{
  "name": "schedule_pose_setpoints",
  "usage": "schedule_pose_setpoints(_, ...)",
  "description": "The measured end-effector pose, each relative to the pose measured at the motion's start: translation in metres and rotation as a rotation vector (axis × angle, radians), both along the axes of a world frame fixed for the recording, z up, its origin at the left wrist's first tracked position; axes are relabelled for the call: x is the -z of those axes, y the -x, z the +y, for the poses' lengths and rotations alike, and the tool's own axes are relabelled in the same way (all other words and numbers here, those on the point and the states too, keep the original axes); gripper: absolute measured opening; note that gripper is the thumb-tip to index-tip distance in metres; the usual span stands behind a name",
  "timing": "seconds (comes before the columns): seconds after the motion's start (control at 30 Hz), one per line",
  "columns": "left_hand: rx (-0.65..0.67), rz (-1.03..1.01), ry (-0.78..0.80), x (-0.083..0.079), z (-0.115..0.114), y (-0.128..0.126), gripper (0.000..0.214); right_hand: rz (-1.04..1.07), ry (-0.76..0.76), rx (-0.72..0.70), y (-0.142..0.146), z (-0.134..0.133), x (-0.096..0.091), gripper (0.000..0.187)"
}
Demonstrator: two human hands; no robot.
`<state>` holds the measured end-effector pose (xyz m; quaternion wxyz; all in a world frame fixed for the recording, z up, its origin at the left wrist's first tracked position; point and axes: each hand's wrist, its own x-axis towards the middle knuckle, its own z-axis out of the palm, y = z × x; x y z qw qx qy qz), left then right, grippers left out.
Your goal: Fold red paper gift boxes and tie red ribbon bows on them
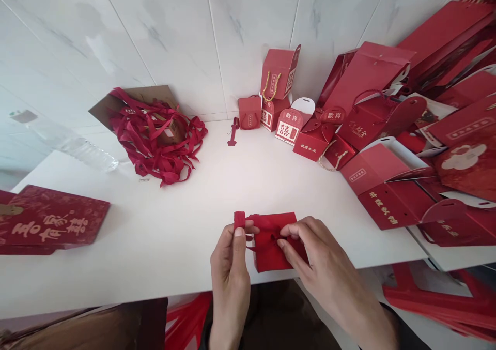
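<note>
A small red gift box (276, 242) lies on the white table (163, 236) near its front edge. A red ribbon (248, 222) runs across its top. My left hand (231, 257) pinches a loop of that ribbon at the box's left corner. My right hand (310, 246) pinches the ribbon at the middle of the box, with its fingers resting on the lid. Both hands have their fingers closed on the ribbon.
A heap of red ribbons (158, 135) lies on cardboard at the back left, beside a clear plastic bottle (65, 140). Several red gift boxes (287, 112) and red paper bags (426, 133) crowd the back and right. A flat red bag (50, 221) lies left.
</note>
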<state>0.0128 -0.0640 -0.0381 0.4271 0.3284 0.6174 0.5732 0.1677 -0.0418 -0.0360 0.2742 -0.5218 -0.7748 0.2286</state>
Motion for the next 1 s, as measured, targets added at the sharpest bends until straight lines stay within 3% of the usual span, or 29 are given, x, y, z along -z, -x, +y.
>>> schedule_pose_setpoints(0.2, 0.047, 0.029, -0.025, 0.005, -0.002, 0.003, 0.034, -0.073, -0.057, -0.005, 0.004, 0.0, -0.001, 0.014)
schedule_pose_setpoints(0.53, -0.003, 0.005, 0.024, 0.003, -0.008, -0.005, 0.035, 0.016, 0.0, -0.003, 0.001, -0.004, -0.005, 0.015)
schedule_pose_setpoints(0.73, 0.063, -0.014, 0.022, 0.003, -0.006, -0.008, 0.038, 0.001, 0.016, 0.024, -0.002, -0.001, -0.012, 0.015)
schedule_pose_setpoints(1.0, 0.056, -0.044, 0.006, 0.004, -0.006, -0.006, 0.035, 0.159, 0.208, 0.137, 0.001, 0.007, -0.02, 0.031)
